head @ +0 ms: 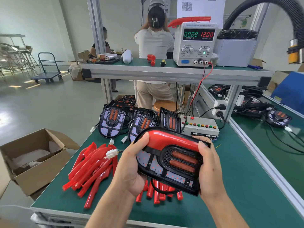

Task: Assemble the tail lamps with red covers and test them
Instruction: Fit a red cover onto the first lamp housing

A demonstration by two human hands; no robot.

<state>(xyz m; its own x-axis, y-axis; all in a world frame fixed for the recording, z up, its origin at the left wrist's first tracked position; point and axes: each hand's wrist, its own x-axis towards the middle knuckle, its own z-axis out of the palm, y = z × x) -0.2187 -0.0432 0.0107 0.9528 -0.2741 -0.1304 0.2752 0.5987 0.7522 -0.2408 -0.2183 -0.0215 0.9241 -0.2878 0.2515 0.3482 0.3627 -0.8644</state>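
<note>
Both hands hold one black oval plastic tail lamp (171,163) up over the green table mat (230,186). The left hand (130,167) wraps round its left end, thumb pressing on the shiny red curved plastic cover (172,139). The right hand (209,168) grips the right end. The cover sits along the lamp's top edge, so this one looks nearly put together.

Testing seems still to come: its white plug (111,153) hangs loose, left of the lamp. Behind the lamp lie more bare black lamps (113,120), and to its left a pile of spare red covers (92,168), so lots is left.
</note>
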